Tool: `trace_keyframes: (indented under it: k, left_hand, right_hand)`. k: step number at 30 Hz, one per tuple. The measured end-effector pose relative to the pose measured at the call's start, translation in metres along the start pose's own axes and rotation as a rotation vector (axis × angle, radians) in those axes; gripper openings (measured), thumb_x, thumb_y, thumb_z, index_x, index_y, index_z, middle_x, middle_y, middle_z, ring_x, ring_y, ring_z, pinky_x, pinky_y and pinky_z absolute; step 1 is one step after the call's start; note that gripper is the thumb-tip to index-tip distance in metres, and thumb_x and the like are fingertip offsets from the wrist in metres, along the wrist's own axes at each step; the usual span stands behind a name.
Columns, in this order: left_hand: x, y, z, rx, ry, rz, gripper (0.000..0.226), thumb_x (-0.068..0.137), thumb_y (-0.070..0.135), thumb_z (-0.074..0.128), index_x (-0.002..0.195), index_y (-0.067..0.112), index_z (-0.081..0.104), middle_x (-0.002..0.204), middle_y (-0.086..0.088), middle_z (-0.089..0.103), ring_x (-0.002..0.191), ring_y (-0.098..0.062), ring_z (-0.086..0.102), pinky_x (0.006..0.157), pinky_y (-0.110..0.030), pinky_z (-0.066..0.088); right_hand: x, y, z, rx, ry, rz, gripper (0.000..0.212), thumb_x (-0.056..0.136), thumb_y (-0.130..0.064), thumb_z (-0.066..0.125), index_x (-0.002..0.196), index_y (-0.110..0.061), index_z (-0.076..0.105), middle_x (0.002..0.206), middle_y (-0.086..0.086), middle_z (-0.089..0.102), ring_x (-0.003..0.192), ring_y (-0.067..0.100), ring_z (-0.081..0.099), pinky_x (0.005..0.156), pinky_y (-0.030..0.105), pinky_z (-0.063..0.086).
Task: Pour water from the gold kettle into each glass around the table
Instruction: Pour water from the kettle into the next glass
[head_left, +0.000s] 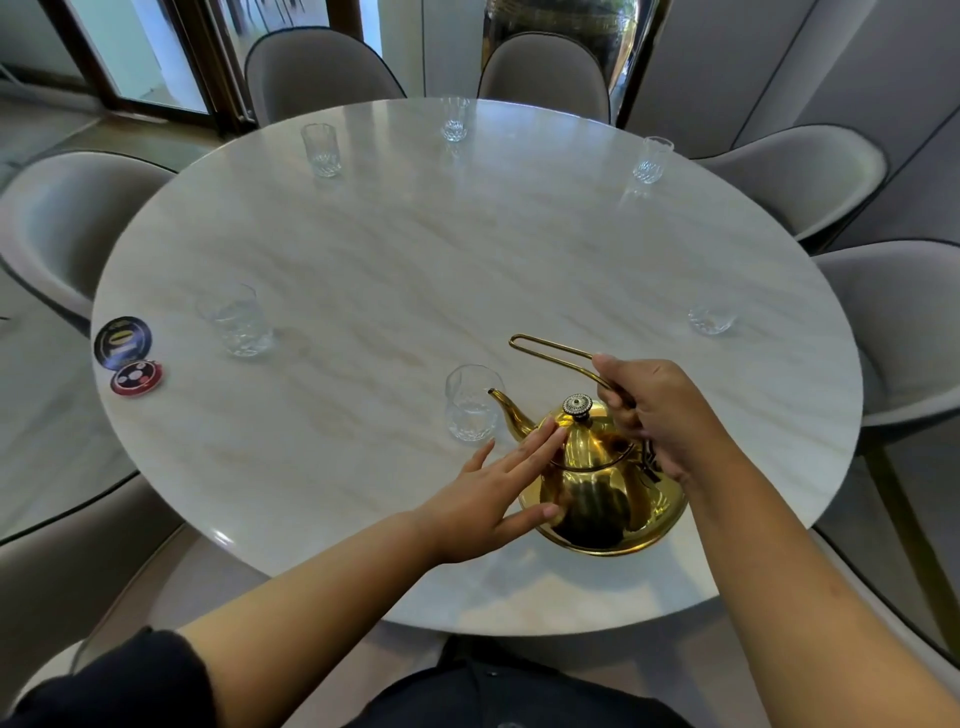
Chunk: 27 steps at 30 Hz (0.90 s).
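Note:
The gold kettle (602, 493) is near the front edge of the round marble table (415, 270), its spout tip over the rim of the nearest clear glass (470, 405). My right hand (660, 415) grips the kettle's wire handle. My left hand (498, 488) lies with straight fingers against the kettle's lid and side. Several more clear glasses stand round the table: one at the left (236, 322), one far left (321, 149), one at the back (455, 119), one far right (652, 160) and one at the right (711, 318).
Two round discs, a dark one (122, 342) and a red one (136, 378), lie at the table's left edge. Grey upholstered chairs ring the table, among them one at the left (62, 223) and one at the right (904, 332). Glass doors stand behind.

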<state>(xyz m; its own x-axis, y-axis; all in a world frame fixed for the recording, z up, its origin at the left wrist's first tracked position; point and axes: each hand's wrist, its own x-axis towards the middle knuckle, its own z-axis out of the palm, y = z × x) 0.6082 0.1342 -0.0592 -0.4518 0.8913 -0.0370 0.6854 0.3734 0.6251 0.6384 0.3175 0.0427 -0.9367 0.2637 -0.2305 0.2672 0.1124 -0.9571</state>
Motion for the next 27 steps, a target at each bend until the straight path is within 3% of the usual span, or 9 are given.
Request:
trace_keyframes:
  k: [16,27]
  left_hand:
    - [0.000,0.002,-0.001,-0.007,-0.016,-0.012,0.069,0.096,0.051,0.028,0.143,0.038,-0.020,0.151,0.020,-0.024,0.141,-0.002,0.012,0.117,-0.038,-0.009]
    - [0.002,0.006,0.000,-0.049,-0.003,-0.037,0.070,0.095,0.052,0.029,0.144,0.036,-0.020,0.153,0.018,-0.023,0.143,-0.005,0.007,0.118,-0.039,-0.008]
  right_hand:
    - [0.006,-0.013,0.006,-0.165,-0.048,0.015,0.050,0.096,-0.033,0.048,0.050,-0.013,0.045,0.039,-0.006,0.033,0.035,0.009,0.021,0.039,0.020,0.021]
    - [0.007,-0.020,0.007,-0.193,-0.043,0.015,0.049,0.096,-0.033,0.049,0.051,-0.013,0.047,0.037,-0.007,0.033,0.033,0.008,0.023,0.038,0.019,0.023]
